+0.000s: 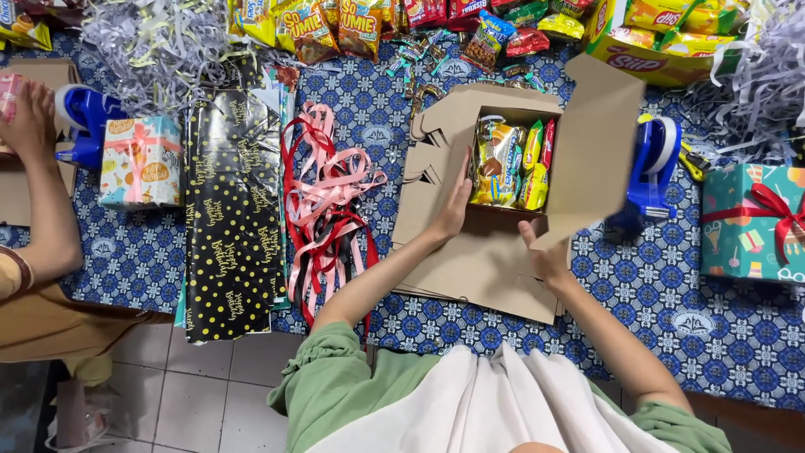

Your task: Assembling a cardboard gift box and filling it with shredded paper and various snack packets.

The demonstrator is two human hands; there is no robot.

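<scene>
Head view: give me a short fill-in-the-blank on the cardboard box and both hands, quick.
1. The cardboard box holds ____ packets.
2. The left hand rests on the box's ____ side.
3. The right hand grips the box's open ____.
4. Right of the box stands a ____ tape dispenser.

Missing: snack; left; flap; blue

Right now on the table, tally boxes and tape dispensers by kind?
Open cardboard box with snack packets inside, the left hand on its side and the right hand on its flap: 1
Wrapped gift boxes: 2
Blue tape dispensers: 2
Total: 5
</scene>
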